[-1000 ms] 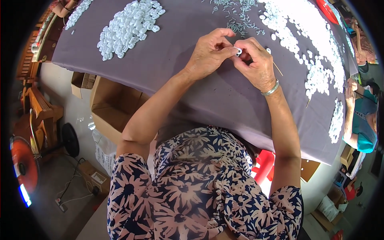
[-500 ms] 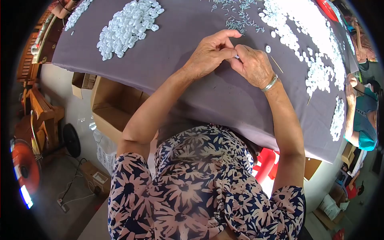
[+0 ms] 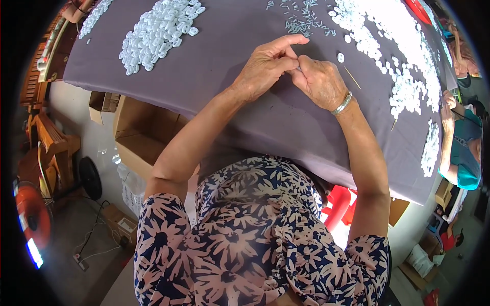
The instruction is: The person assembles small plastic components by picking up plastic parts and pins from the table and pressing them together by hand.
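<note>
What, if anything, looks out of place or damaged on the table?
No damage shows at this size. One white oval piece lies apart from the scattered white pieces, beside a thin tan stick near the right hand; it looks slightly stray.

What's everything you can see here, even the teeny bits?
Small piece: one, pale, mostly hidden between the fingers
Oval pieces: many, white, far left
Thin pins: many, grey-green, far middle
Loose pieces: many, white, right
Thin sticks: at least two, tan, right
Tablecloth: one, purple-grey, under the pieces
Cardboard boxes: several, brown, left and right
Fan: one, orange, left
Other people: several, one in teal, edges
Floral clothing: dark blue and pink, bottom
Bracelet: one, silver, right wrist
Left hand: one, bare, centre
Right hand: one, bare, centre
</note>
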Demonstrator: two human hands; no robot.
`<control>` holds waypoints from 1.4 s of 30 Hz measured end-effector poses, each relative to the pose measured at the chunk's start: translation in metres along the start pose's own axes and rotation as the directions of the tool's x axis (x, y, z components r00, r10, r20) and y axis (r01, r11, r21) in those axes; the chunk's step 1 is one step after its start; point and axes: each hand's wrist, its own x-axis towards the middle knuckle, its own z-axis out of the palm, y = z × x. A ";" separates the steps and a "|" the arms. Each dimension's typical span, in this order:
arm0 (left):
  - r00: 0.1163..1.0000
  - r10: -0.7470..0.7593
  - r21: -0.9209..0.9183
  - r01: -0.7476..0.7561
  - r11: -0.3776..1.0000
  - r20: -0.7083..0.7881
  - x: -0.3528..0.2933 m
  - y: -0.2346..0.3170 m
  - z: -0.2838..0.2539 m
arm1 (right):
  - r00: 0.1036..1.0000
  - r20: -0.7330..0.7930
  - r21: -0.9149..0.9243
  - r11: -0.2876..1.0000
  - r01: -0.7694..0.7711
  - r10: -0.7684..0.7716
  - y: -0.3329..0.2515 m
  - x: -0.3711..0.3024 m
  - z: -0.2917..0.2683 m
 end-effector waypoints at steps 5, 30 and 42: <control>0.998 0.024 -0.006 -0.024 1.000 0.049 0.002 0.002 -0.004 | 0.999 0.013 0.000 0.999 -0.043 0.043 -0.006 0.003 -0.003; 0.771 0.582 0.746 -0.222 0.628 -0.260 0.014 -0.003 -0.062 | 0.821 -0.365 -0.118 0.853 -0.509 0.439 0.038 0.002 -0.019; 0.919 0.372 0.739 -0.157 0.655 -0.134 0.011 -0.005 -0.055 | 0.858 -0.280 -0.255 0.828 -0.499 0.430 0.112 -0.020 -0.041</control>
